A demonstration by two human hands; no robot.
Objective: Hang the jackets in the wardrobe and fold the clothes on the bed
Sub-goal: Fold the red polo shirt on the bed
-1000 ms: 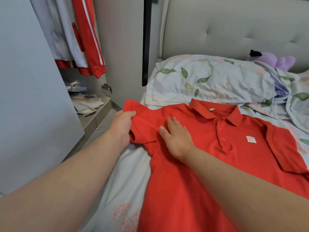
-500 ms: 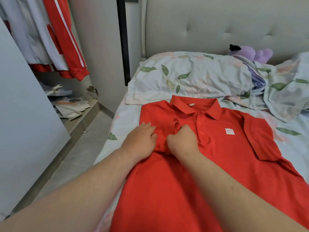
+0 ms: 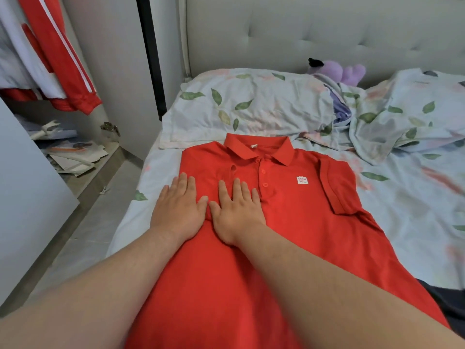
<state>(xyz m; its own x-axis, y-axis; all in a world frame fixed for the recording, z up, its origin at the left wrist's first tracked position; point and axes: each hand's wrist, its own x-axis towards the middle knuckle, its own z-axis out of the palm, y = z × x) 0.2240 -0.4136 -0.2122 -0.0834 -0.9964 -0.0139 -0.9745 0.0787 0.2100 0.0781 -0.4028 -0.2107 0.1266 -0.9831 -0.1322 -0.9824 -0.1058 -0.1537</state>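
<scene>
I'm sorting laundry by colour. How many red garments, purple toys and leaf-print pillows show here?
Red polo shirt on the bed: 1
Red-and-white jacket hanging in the wardrobe: 1
Purple plush toy: 1
Leaf-print pillow: 1
Total: 4

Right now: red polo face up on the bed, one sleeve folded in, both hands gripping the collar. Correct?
Not quite. In the head view the left hand and right hand lie flat and open on the red polo, below the collar. The rest holds.
</scene>
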